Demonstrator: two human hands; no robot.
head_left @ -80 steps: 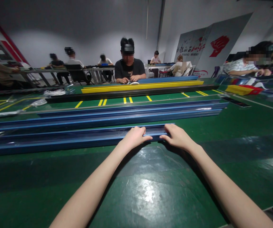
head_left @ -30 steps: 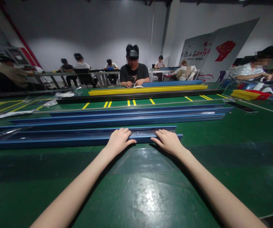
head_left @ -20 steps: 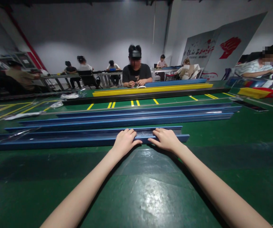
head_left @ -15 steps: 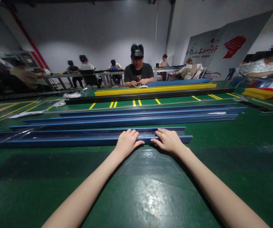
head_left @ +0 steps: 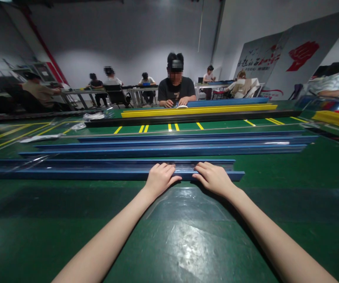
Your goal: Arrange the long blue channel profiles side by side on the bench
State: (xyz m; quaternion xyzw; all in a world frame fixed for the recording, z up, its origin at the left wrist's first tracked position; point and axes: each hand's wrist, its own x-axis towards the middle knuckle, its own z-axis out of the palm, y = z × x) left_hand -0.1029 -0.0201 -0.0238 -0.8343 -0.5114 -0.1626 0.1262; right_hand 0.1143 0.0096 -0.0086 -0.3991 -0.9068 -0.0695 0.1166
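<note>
A long blue channel (head_left: 83,175) lies across the green table (head_left: 169,243), nearest to me. My left hand (head_left: 161,179) grips its near wall right of the middle, fingers over the edge and thumb on the front face. Close by on the right, my right hand (head_left: 212,177) holds the same wall near the channel's right end, with its fingertips inside the trough. A short gap separates the two hands. Clear film with glossy creases shows at the channel's left part.
Beyond lie more blue channels (head_left: 172,150), a black strip (head_left: 169,118) and a yellow strip (head_left: 199,111). A person (head_left: 176,88) sits across the table. Yellow tray (head_left: 331,117) and dark phone-like slab (head_left: 331,134) are at right; crumpled plastic (head_left: 94,116) is at back left.
The view has shifted slightly, so most things appear a little further right. Both hands keep their hold on the near channel, with no clear movement along it.
</note>
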